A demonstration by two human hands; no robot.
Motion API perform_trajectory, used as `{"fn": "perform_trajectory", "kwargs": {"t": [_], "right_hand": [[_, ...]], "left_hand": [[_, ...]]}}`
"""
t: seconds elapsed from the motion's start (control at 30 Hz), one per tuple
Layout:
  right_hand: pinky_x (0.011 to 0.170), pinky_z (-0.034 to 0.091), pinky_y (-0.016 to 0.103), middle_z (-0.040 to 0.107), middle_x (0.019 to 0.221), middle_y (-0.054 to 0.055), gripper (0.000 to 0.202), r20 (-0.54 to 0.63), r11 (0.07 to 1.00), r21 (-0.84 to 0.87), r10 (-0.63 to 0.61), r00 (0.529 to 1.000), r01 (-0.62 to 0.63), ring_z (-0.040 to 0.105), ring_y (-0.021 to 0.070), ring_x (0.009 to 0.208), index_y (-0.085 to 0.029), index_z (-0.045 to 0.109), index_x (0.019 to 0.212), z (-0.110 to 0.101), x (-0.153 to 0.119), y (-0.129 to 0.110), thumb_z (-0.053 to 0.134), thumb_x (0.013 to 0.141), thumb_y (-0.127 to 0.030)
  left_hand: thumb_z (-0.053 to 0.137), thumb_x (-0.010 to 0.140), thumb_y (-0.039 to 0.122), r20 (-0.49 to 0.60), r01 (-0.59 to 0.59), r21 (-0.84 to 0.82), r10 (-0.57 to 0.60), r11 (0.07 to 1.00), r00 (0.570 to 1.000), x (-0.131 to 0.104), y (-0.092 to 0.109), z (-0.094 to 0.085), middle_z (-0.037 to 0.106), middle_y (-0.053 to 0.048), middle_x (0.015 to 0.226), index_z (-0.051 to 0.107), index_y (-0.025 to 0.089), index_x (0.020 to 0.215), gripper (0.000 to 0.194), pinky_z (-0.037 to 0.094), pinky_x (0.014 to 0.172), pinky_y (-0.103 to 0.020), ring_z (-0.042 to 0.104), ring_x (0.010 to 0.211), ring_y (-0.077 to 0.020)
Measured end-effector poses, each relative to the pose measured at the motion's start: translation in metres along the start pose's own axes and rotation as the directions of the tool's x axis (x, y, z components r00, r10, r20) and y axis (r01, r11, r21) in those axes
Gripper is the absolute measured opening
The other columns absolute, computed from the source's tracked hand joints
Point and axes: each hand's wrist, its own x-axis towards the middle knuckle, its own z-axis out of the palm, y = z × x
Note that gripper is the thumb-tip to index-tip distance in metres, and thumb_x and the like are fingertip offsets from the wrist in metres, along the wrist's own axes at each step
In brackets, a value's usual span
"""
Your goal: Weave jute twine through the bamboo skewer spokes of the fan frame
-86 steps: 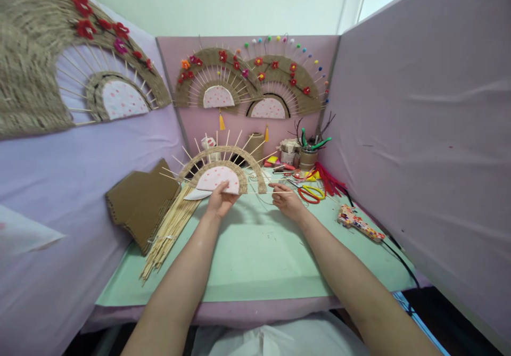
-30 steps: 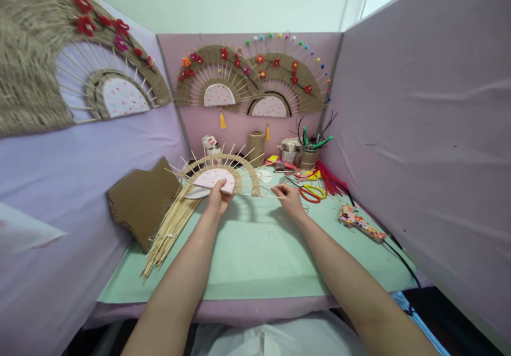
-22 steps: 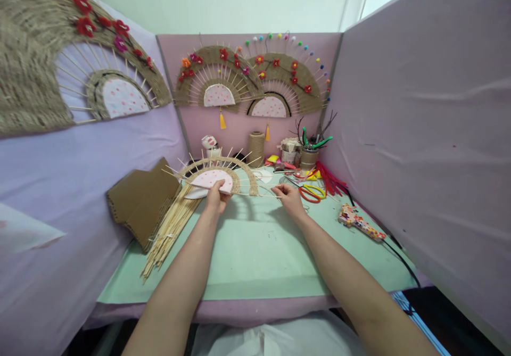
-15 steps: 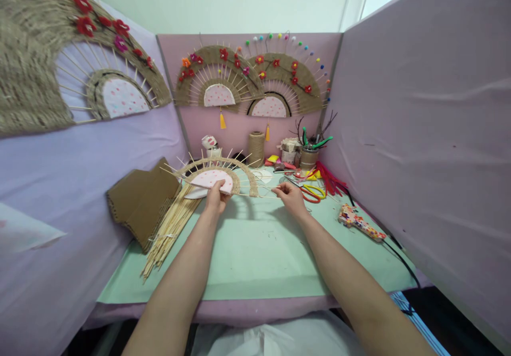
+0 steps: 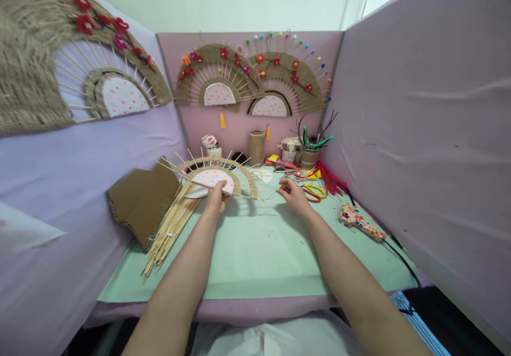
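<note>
My left hand (image 5: 216,197) grips a half-round woven fan (image 5: 249,181) by its lower middle, thumb on the spotted white centre (image 5: 207,179). Thin wooden sticks fan out from that centre, with bands of twine woven across them. Off the fan's right end, a thin strand of twine (image 5: 268,184) runs toward my right hand (image 5: 293,193). The fingertips of that hand are pinched together on the strand, apart from the fan and left of the scissors (image 5: 313,192). Some of the fan's lower edge is hidden behind my left fingers.
Left of the fan lie a bundle of sticks (image 5: 170,228) and brown cardboard (image 5: 141,199). A twine spool (image 5: 256,148) and a can of tools (image 5: 309,158) stand at the back. A flowered glue gun (image 5: 359,223) with a cord lies right. Finished fans (image 5: 279,66) hang behind.
The fan has tilted slightly, its right end lower. My right hand has shifted a little right, and the stick ends near its fingers no longer reach it; the strand shows there instead.
</note>
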Motion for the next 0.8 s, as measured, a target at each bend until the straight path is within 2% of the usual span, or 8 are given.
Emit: {"fn": "perform_trajectory", "kwargs": {"t": [0.23, 0.47, 0.57, 0.7, 0.8], "right_hand": [[0.058, 0.039, 0.026, 0.059, 0.069, 0.001, 0.018, -0.034, 0.996, 0.064, 0.056, 0.998, -0.054, 0.05, 0.0135, 0.062, -0.018, 0.058, 0.075, -0.003, 0.005, 0.002, 0.061, 0.069, -0.035], [0.056, 0.036, 0.025, 0.058, 0.063, 0.0, 0.017, 0.055, 0.971, 0.183, 0.147, 0.988, -0.155, 0.047, 0.0118, 0.058, -0.017, 0.064, 0.072, 0.003, 0.002, -0.009, 0.061, 0.066, -0.033], [0.057, 0.037, 0.025, 0.059, 0.066, 0.001, 0.021, 0.096, 0.955, 0.231, 0.166, 0.981, -0.184, 0.049, 0.012, 0.06, -0.016, 0.064, 0.072, 0.012, -0.001, -0.012, 0.062, 0.066, -0.036], [0.058, 0.038, 0.025, 0.061, 0.07, 0.001, 0.025, 0.15, 0.924, 0.316, 0.178, 0.973, -0.217, 0.05, 0.0117, 0.061, -0.015, 0.063, 0.076, 0.023, -0.005, -0.014, 0.06, 0.069, -0.039], [0.057, 0.038, 0.024, 0.06, 0.07, 0.0, 0.027, 0.186, 0.899, 0.356, 0.197, 0.963, -0.253, 0.05, 0.0108, 0.059, -0.016, 0.063, 0.081, 0.028, -0.006, -0.012, 0.059, 0.071, -0.041]], "left_hand": [[0.061, 0.065, 0.009, 0.055, 0.107, -0.074, -0.103, 0.992, 0.993, -0.001, 0.003, 0.0, 0.064, -0.002, 0.068, 0.061, 0.014, 0.086, 0.021, 0.05, 0.049, -0.022, 0.059, 0.052, -0.0113], [0.058, 0.068, 0.007, 0.121, 0.165, -0.173, -0.145, 0.971, 0.982, -0.008, 0.005, 0.005, 0.065, -0.003, 0.066, 0.06, 0.014, 0.085, 0.018, 0.049, 0.046, -0.02, 0.06, 0.051, -0.0121], [0.058, 0.069, 0.008, 0.187, 0.216, -0.149, -0.187, 0.965, 0.964, -0.016, -0.004, 0.009, 0.067, -0.005, 0.068, 0.061, 0.012, 0.085, 0.017, 0.05, 0.047, -0.021, 0.061, 0.053, -0.013], [0.058, 0.071, 0.009, 0.294, 0.301, -0.093, -0.262, 0.949, 0.919, -0.027, -0.017, 0.016, 0.069, -0.007, 0.072, 0.062, 0.011, 0.088, 0.018, 0.053, 0.053, -0.023, 0.063, 0.058, -0.0142], [0.057, 0.073, 0.009, 0.321, 0.335, -0.101, -0.288, 0.937, 0.902, -0.031, -0.02, 0.018, 0.069, -0.007, 0.073, 0.061, 0.011, 0.09, 0.017, 0.053, 0.052, -0.023, 0.064, 0.059, -0.0144]]}}
